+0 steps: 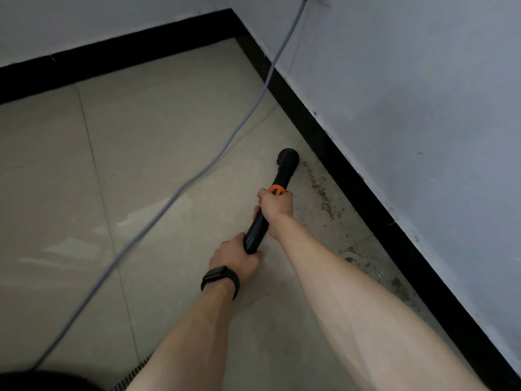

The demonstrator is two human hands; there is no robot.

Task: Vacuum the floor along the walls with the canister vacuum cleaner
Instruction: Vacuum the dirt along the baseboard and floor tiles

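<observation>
Beige tiled floor (169,131), grey cable (158,210), dirt (321,190)

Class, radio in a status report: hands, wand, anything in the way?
Both grip the wand: left hand low, right hand high. Its nozzle down near baseboard, dirt beside it. Grey cord lies left, clear.

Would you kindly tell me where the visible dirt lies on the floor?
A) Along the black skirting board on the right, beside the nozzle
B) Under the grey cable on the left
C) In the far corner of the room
A: the brown dirt lies in a strip against the right-hand skirting board, just right of the nozzle.
</observation>
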